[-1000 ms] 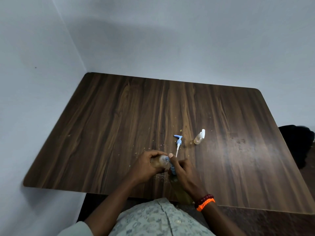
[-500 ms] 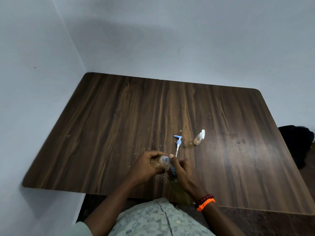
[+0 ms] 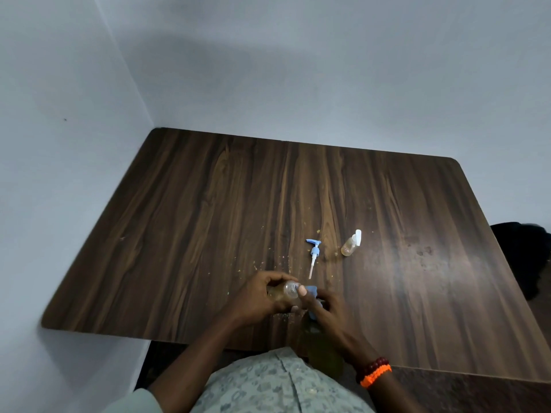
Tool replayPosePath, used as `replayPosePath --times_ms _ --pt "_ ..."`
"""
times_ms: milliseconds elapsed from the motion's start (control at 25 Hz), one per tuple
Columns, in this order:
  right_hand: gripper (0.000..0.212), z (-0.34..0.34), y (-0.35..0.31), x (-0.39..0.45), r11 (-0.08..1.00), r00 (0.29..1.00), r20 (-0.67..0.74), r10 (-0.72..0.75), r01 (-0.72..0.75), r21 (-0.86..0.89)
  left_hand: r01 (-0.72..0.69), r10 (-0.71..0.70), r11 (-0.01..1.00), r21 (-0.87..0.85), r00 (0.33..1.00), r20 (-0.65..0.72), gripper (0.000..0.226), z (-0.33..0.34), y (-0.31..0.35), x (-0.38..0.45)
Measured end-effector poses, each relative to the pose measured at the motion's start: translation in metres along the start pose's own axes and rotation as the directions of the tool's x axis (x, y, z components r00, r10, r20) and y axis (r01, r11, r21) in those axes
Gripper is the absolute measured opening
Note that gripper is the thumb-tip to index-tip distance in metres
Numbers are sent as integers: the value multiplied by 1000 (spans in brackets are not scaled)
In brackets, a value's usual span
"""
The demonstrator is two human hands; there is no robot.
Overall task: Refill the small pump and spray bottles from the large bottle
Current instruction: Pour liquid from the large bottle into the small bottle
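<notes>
1. My left hand [image 3: 262,296] grips the small clear bottle [image 3: 286,292], tilted, at the bench's near edge.
2. My right hand [image 3: 325,308] holds the large bottle [image 3: 320,338] by its blue top [image 3: 313,293], against the small bottle's mouth.
3. The blue pump head [image 3: 313,253] lies just beyond on the bench [image 3: 208,219].
4. The spray bottle [image 3: 351,243] lies near it; its label is too small to read.
5. Orange and dark red bracelets [image 3: 374,372] circle my right wrist.

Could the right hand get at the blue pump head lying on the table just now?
Probably not at once: the right hand is busy gripping the large bottle. The pump head lies just beyond on bare table, nothing blocking it.
</notes>
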State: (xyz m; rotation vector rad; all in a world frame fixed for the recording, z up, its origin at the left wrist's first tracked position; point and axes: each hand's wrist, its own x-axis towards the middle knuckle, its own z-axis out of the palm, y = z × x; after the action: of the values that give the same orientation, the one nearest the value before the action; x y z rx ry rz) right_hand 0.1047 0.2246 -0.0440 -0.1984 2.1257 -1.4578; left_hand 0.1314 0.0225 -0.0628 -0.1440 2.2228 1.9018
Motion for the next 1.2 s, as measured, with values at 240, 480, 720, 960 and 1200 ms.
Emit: replayPosePath --times_ms 240,480,720,960,1200 --pt "66 -11 23 -24 987 994 80 76 -87 134 30 -36 995 96 998 57 47 0 -5 2" --pt "80 -7 43 -47 997 999 -27 -43 41 -71 66 -70 991 117 997 32 42 -3 -5 1" --pt "115 -15 22 -41 886 940 -55 -336 295 -357 55 -58 990 132 998 17 47 -5 -3 2" --pt "97 -15 6 -31 877 925 19 -380 367 -309 33 -32 990 136 999 -10 49 -4 0 4" --pt "95 -15 1 -30 867 922 8 -387 367 -337 -4 7 992 127 1000 -25 48 -6 3 4"
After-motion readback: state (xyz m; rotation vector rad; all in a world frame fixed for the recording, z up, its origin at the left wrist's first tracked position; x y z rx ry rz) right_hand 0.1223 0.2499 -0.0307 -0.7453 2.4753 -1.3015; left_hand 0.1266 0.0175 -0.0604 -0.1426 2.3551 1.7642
